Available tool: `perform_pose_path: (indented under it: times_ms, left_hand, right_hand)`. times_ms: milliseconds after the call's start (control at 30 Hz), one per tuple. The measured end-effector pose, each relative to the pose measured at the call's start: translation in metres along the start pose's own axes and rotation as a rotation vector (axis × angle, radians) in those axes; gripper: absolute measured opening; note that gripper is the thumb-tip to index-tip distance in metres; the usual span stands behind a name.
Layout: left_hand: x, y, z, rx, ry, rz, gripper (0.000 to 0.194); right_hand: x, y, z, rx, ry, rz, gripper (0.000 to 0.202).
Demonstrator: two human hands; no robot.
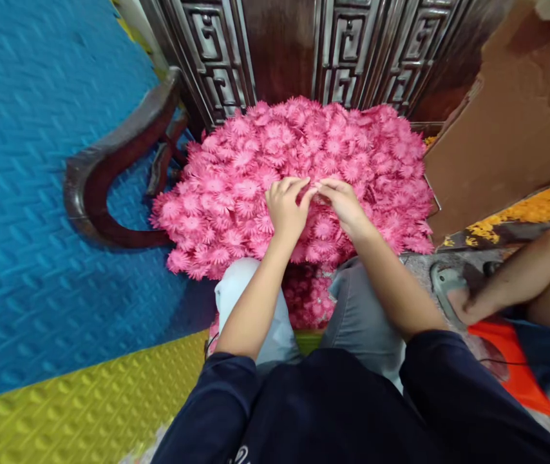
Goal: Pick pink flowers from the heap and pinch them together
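Pink flowers [241, 161], spiky-petalled, heaped, frame centre; your left hand [285, 203] and right hand [345, 203] over them, fingers narrowed, anything pinched indiscernible. Blue mat [24, 193], ridge-textured, frame left.

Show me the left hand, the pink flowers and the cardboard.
Left hand [286, 207], head view: back of the hand.
Pink flowers [299, 149], head view: near their middle.
Cardboard [509, 132], head view: broad brown side.

The left hand [286, 207] and right hand [344, 203], fingers [296, 185] bent, nearly meet at the fingertips (both forearms [256, 299] angled inward).
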State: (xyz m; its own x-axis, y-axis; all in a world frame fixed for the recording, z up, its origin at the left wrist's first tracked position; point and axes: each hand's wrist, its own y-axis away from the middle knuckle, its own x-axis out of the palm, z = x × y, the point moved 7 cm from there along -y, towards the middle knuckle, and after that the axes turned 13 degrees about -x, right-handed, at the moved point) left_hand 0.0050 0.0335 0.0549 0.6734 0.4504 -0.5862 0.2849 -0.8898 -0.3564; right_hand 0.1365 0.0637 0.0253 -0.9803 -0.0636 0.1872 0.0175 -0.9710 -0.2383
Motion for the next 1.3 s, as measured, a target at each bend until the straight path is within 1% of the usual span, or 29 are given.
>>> perform_pose_path:
  times_ms: [100, 167, 300, 367, 467, 567, 633, 700, 767, 867, 933, 967, 1000, 1067, 1100, 1133, 1167, 1233, 1300]
  left_hand:
    - [-0.004, 0.000, 0.004, -0.049, 0.029, -0.005, 0.018]
    - [-0.007, 0.000, 0.006, -0.083, 0.060, -0.011, 0.014]
    - [-0.011, -0.002, 0.013, -0.127, 0.160, -0.023, 0.002]
    - [-0.010, -0.004, 0.017, -0.138, 0.218, -0.015, 0.005]
    - [-0.009, -0.008, 0.021, -0.128, 0.282, -0.009, 0.011]
    - [-0.012, -0.010, 0.022, -0.108, 0.357, -0.025, 0.015]
    - [-0.014, -0.011, 0.024, -0.110, 0.431, -0.051, 0.014]
    - [-0.016, -0.014, 0.028, -0.144, 0.518, -0.084, 0.012]
    - [-0.016, -0.016, 0.035, -0.209, 0.603, -0.124, 0.012]
    - [-0.012, -0.018, 0.043, -0.290, 0.692, -0.172, 0.016]
    - [-0.012, -0.019, 0.044, -0.278, 0.713, -0.193, 0.019]
    - [-0.015, -0.020, 0.044, -0.267, 0.716, -0.222, 0.022]
    - [-0.020, -0.020, 0.047, -0.264, 0.717, -0.271, 0.026]
    - [-0.034, -0.021, 0.056, -0.291, 0.709, -0.413, 0.032]
    - [-0.043, -0.022, 0.062, -0.316, 0.698, -0.493, 0.033]
    - [-0.050, -0.023, 0.067, -0.329, 0.675, -0.551, 0.033]
    - [-0.055, -0.026, 0.070, -0.325, 0.644, -0.579, 0.033]
    - [-0.060, -0.031, 0.072, -0.302, 0.589, -0.576, 0.033]
    - [-0.057, -0.035, 0.070, -0.271, 0.568, -0.537, 0.031]
  right_hand:
    - [-0.001, 0.001, 0.000, 0.028, -0.005, 0.036, 0.030]
    - [0.000, 0.001, 0.001, 0.025, -0.016, 0.059, 0.036]
    - [0.004, 0.002, -0.004, 0.087, -0.037, 0.094, 0.041]
    - [0.005, 0.001, -0.008, 0.108, -0.048, 0.092, 0.042]
    - [0.005, 0.000, -0.011, 0.143, -0.093, 0.053, 0.039]
    - [0.006, -0.001, -0.014, 0.189, -0.134, 0.016, 0.028]
    - [0.006, -0.003, -0.014, 0.179, -0.146, -0.005, 0.022]
    - [0.005, -0.006, -0.014, 0.158, -0.135, -0.013, 0.018]
    - [0.003, -0.007, -0.016, 0.165, -0.100, -0.036, 0.015]
    - [0.000, -0.009, -0.017, 0.174, -0.050, -0.095, 0.011]
    - [-0.002, -0.010, -0.017, 0.165, -0.040, -0.139, 0.006]
    - [-0.005, -0.011, -0.017, 0.175, -0.041, -0.184, 0.004]
    - [-0.009, -0.011, -0.020, 0.207, -0.042, -0.251, 0.005]
    - [-0.022, -0.010, -0.024, 0.276, -0.029, -0.415, 0.009]
    - [-0.028, -0.010, -0.024, 0.270, -0.009, -0.470, 0.009]
    - [-0.032, -0.012, -0.021, 0.227, 0.016, -0.488, 0.008]
    - [-0.034, -0.015, -0.018, 0.167, 0.034, -0.464, 0.007]
    - [-0.029, -0.017, -0.012, 0.078, 0.029, -0.355, 0.005]
    - [-0.020, -0.013, -0.011, 0.083, -0.019, -0.250, 0.014]
